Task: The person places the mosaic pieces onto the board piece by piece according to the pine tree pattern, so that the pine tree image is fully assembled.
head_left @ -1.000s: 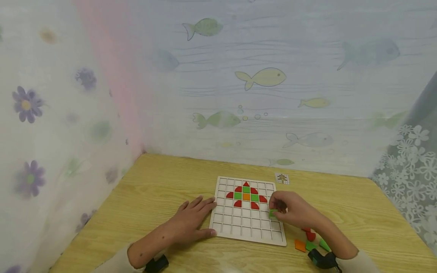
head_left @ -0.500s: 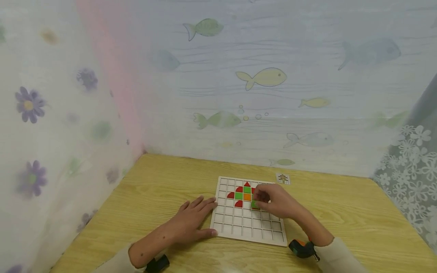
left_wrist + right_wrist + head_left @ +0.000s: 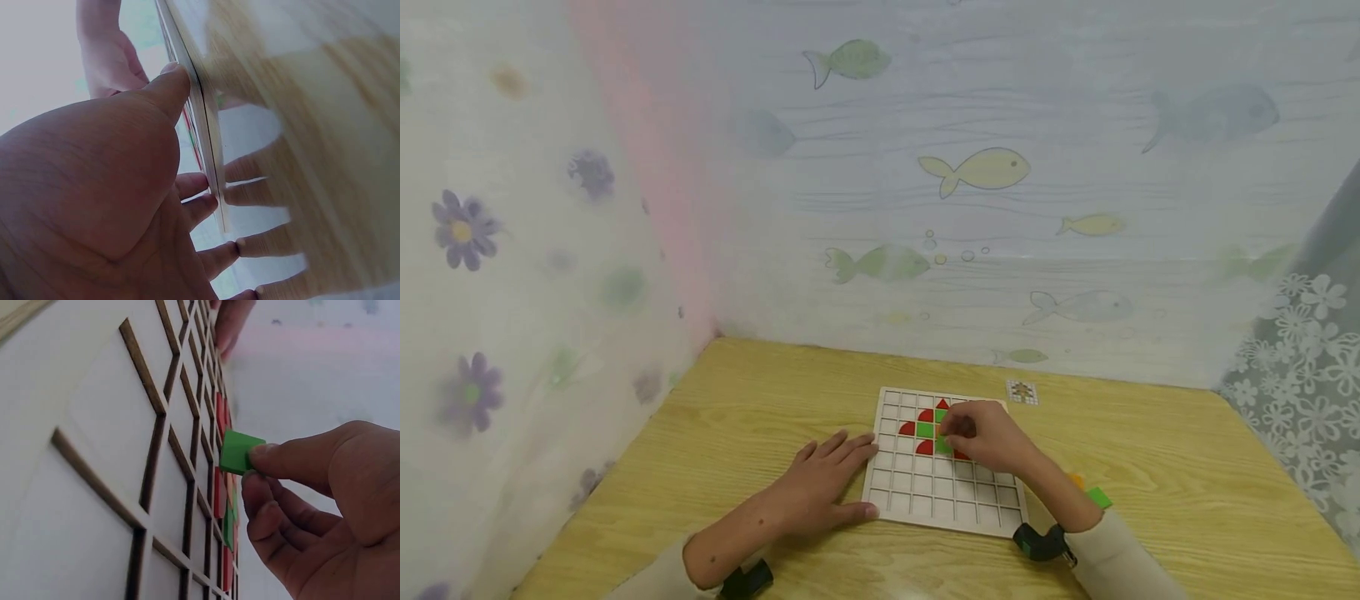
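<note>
Green square tile (image 3: 237, 453) is pinched between the right hand's (image 3: 988, 435) thumb and a fingertip, just over the gridded board (image 3: 943, 508), at the cell between the two lower red pieces; whether it touches the board I cannot tell. Gripping it by one edge probably leaves the opposite edge free to meet a cell. The left hand (image 3: 816, 492) lies with fingers extended, fingertips and thumb against the board's left edge, likely to keep it from sliding on the tabletop (image 3: 760, 392). Shallow square cells hold a red triangle (image 3: 943, 404) at the top, with red quarter-rounds (image 3: 907, 429) and green squares (image 3: 925, 430) below; the right hand hides part of this pattern. The nearer rows show bare cells. Loose orange (image 3: 1077, 481) and green pieces (image 3: 1099, 497) lie by the right forearm, presumably for easy reach.
</note>
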A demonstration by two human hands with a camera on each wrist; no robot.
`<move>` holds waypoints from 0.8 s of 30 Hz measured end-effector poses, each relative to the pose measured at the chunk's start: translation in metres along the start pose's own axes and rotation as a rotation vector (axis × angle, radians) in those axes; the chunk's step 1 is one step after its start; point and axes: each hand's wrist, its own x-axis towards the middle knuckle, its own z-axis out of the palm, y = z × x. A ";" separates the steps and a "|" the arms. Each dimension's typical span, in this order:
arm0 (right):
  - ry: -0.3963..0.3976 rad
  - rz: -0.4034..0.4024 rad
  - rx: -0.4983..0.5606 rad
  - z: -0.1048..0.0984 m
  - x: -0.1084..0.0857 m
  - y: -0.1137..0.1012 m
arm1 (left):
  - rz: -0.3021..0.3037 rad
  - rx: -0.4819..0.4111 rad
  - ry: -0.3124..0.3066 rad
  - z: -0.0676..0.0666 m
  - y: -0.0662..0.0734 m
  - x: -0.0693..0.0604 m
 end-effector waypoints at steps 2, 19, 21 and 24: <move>-0.003 0.009 0.003 0.001 -0.001 0.001 | -0.002 0.000 -0.001 0.000 0.000 0.000; 0.017 -0.015 -0.049 0.006 -0.002 0.004 | -0.007 0.006 0.006 0.004 -0.002 0.001; 0.019 -0.013 -0.048 0.007 -0.003 0.004 | -0.007 0.008 0.005 0.004 -0.002 0.001; 0.021 -0.022 -0.042 0.007 -0.004 0.004 | -0.006 0.011 0.005 0.004 -0.002 0.001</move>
